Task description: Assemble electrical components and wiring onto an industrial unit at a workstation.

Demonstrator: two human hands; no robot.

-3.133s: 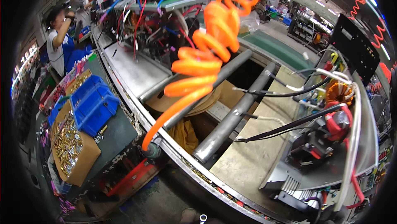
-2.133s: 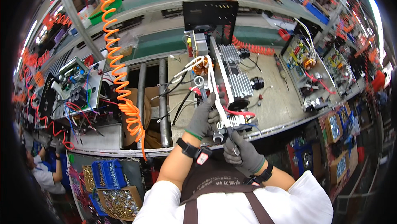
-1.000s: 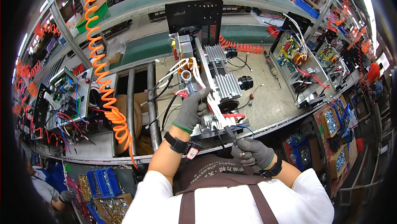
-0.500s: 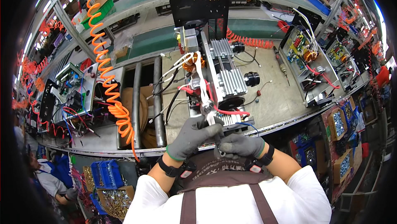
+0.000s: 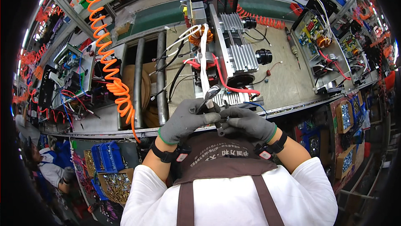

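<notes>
My left hand (image 5: 186, 120), in a grey glove, is closed around a ratchet wrench (image 5: 212, 92) whose shiny head sticks up above the fingers. A white-sleeved cable (image 5: 204, 65) runs from a copper-wound coil (image 5: 199, 38) down to the same hand. Below the fingers, a metal ring lug (image 5: 220, 131) shows between the two hands. My right hand (image 5: 250, 123), also gloved, pinches something small and dark against the left fingertips; its kind is hidden. Just beyond the hands stands an open machine chassis with finned heat sinks (image 5: 242, 57) and red cables (image 5: 223, 82).
An orange coiled air hose (image 5: 110, 67) hangs at the left beside metal rollers (image 5: 161, 79). A screwdriver (image 5: 293, 46) lies on the bench at right, near another open chassis (image 5: 321, 50). Blue bins (image 5: 106, 157) and boxes of screws (image 5: 119, 184) sit lower left. Another person (image 5: 52, 165) is at far left.
The view has shifted, so the bench appears higher and slightly to the right. The wrench head has tilted and shows its shiny face; both hands stay close together, with the right raised a little.
</notes>
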